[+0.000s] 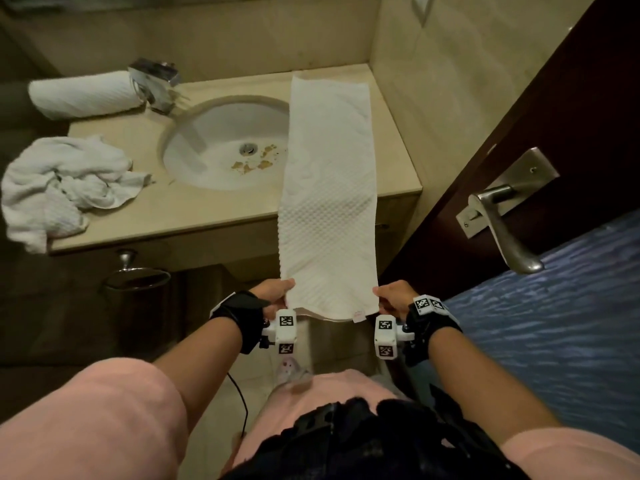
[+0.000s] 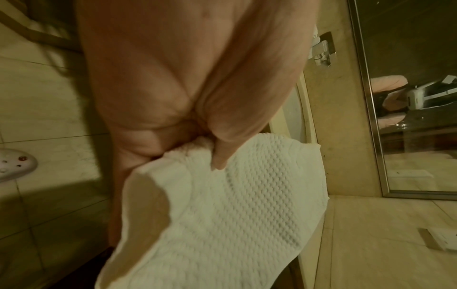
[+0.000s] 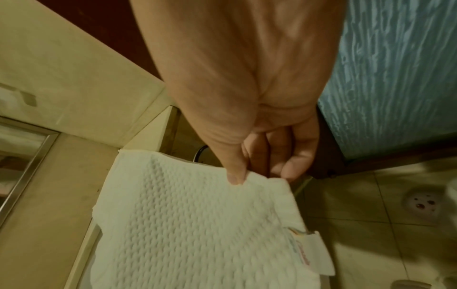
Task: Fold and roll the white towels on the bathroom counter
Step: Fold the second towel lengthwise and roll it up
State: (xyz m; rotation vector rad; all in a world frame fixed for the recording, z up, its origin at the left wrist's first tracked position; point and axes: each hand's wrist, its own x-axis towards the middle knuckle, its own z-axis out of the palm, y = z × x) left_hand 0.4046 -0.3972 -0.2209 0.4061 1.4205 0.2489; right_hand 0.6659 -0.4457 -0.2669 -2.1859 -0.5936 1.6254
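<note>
Fingers (image 2: 220,156) of the left hand (image 1: 273,294) pinch the near left corner of the folded towel (image 1: 327,188), thumb on top; fingers (image 3: 236,176) of the right hand (image 1: 393,297) pinch the near right corner the same way, beside the sewn label (image 3: 314,254). Both hands hold the short near edge up in the air, off the tabletop (image 1: 194,213) and in front of its near lip.

From the hands the towel runs away toward 12 o'clock as one long narrow strip: its long axis lies straight out from the person, the far end flat on the tabletop near the back wall, the middle crossing the right rim of the sink (image 1: 221,143). The near part hangs free between the tabletop's edge and the two hands. The hands look about equally close to the towel, one at each corner, so neither has the advantage.

Judging from this, the lengthwise fold looks done and the roll is still to come; it would have to travel along that long axis, toward 12 o'clock, with the near edge first laid down or turned over squarely.

At 10 o'clock a rolled towel (image 1: 85,95) lies by the tap (image 1: 156,83); at 9 o'clock a crumpled towel (image 1: 62,181) lies on the left end, partly overhanging
</note>
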